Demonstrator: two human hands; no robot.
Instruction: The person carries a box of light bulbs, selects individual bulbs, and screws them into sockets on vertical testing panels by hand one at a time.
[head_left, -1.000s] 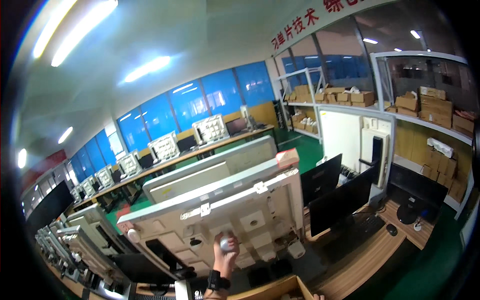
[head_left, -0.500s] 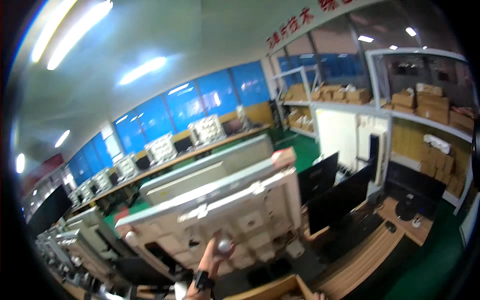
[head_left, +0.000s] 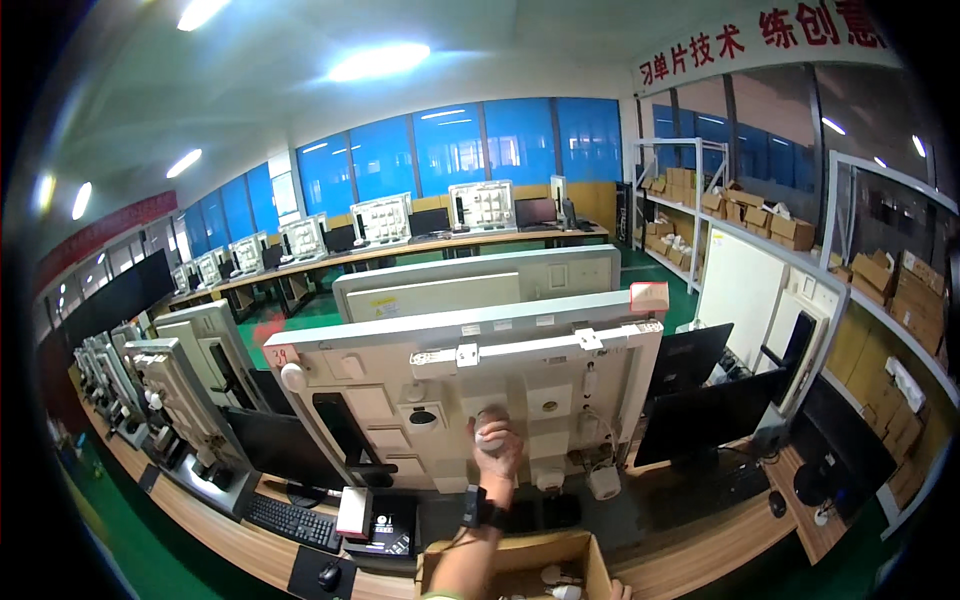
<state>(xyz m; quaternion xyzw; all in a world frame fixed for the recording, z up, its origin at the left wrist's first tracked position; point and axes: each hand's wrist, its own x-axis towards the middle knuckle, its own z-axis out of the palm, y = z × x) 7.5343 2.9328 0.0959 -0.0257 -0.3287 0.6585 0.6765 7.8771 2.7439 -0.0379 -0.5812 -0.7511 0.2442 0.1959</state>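
Note:
My left hand (head_left: 497, 447) reaches up to a large upright beige panel (head_left: 520, 390) and is closed around a rounded grey-white thing (head_left: 490, 425). Its exact kind is unclear, as my fingers partly cover it. A black strap sits on my left wrist. Below stands an open cardboard box (head_left: 592, 562) with white bulb-like pieces (head_left: 565, 591) inside. At its right edge, the fingers of my right hand (head_left: 621, 591) hold the rim; the rest of that hand is out of view. Fixed to the panel are a dark-centred square fitting (head_left: 423, 417) and a white rail (head_left: 520, 348).
On the wooden desk lie a keyboard (head_left: 292, 523), a mouse (head_left: 330, 575) and a small white box (head_left: 354, 512). Black monitors (head_left: 710, 420) stand right of the panel. Shelves with cartons (head_left: 785, 232) line the right side; similar panels (head_left: 480, 208) stand along the far bench.
The view has levelled and turned left, showing more of the desk and box. My left hand still holds the rounded thing in front of the panel.

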